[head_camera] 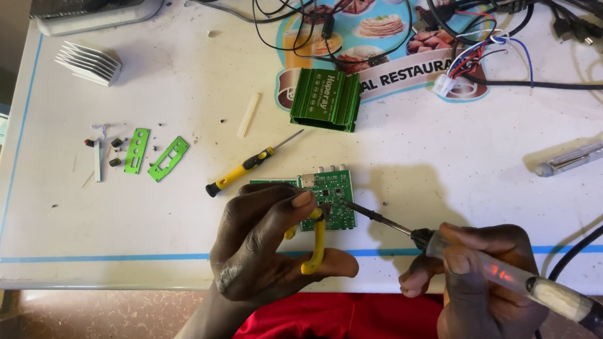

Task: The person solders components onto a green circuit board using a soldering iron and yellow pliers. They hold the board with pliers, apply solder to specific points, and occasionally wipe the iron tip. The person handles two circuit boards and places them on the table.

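Observation:
A small green circuit board [333, 194] lies near the front edge of the white table [177, 211]. My left hand [261, 246] grips yellow-handled pliers [317, 243], whose jaws meet the board's left side. In my right hand [482, 293] is a soldering iron [507, 275] with a clear handle that glows red inside. Its dark tip [354, 208] touches the middle of the board.
A yellow-and-black screwdriver [247, 166] lies left of the board, a green finned metal case [325, 99] behind it. Two green end plates [152, 153], small screws and a white heat sink [88, 63] sit at left. Tangled cables [497, 42] cross the back; a clear-handled tool [580, 154] lies right.

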